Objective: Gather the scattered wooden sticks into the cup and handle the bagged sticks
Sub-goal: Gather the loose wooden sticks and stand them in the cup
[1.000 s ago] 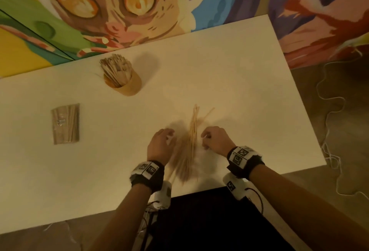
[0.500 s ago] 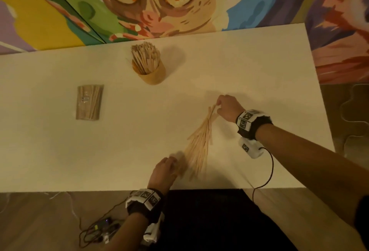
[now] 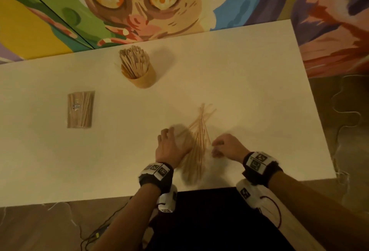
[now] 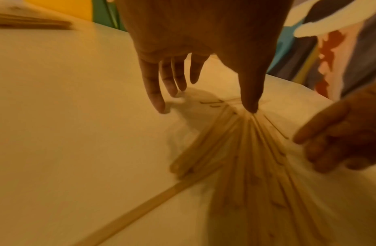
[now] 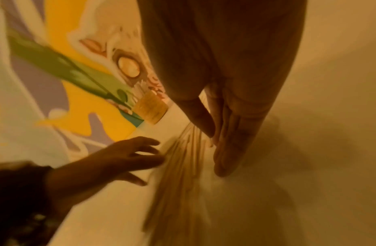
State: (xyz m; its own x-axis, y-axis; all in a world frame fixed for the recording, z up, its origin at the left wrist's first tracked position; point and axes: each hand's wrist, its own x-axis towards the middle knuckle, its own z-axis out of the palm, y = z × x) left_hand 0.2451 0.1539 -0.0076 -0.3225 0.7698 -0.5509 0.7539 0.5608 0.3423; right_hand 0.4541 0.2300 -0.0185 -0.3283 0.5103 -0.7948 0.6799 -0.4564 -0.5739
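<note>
Cup (image 3: 144, 78) packed with sticks, bag (image 3: 80, 109) holding sticks, loose sticks (image 3: 196, 147) between hands.

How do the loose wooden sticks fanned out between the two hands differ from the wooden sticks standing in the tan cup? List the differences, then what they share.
The loose wooden sticks lie flat on the white table; the sticks in the tan cup stand nearly upright. The loose ones splay into a fan; the cup's are packed tight. The left hand and right hand flank the loose ones; nothing touches the cup's. Both are thin, pale wooden sticks.
</note>
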